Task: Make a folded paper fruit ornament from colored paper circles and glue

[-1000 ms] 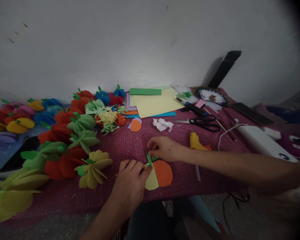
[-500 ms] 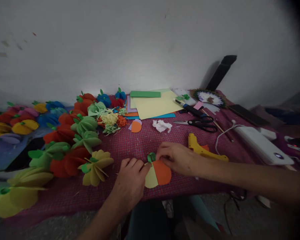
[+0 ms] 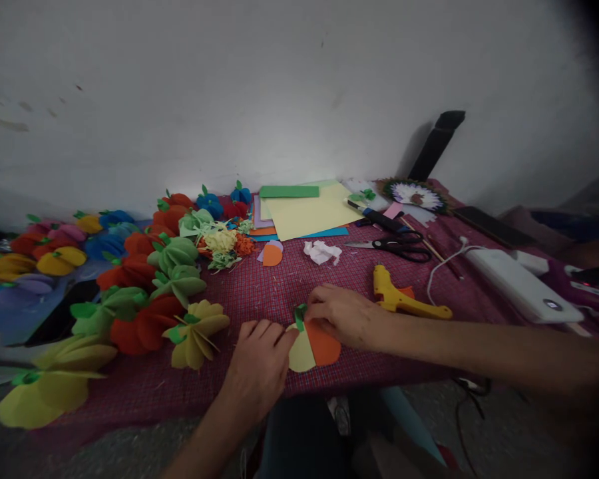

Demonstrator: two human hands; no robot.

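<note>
A flat paper pumpkin lies near the table's front edge, with a pale yellow half (image 3: pixel 301 352) on the left and an orange half (image 3: pixel 325 344) on the right. A green paper strip (image 3: pixel 300 318) stands at its top middle. My left hand (image 3: pixel 261 356) grips the left edge of the yellow half, thumb on the paper and fingers bent. From the right, my right hand (image 3: pixel 344 316) has its fingers curled together at the green strip and over the top of the orange half. Its fingertips are partly hidden.
Several finished paper pumpkins (image 3: pixel 180 283) crowd the left side. Behind are paper sheets (image 3: pixel 309 213), paper cutouts (image 3: pixel 272 254) and crumpled white paper (image 3: pixel 322 252). Scissors (image 3: pixel 392 247), a utility knife (image 3: pixel 379 216), a yellow glue gun (image 3: pixel 404 299) and a white power bank (image 3: pixel 524 286) lie right.
My right hand's fingers have shifted slightly left at the green strip, which now looks flatter and less curled. The left hand stays on the yellow half. The view has turned a little.
</note>
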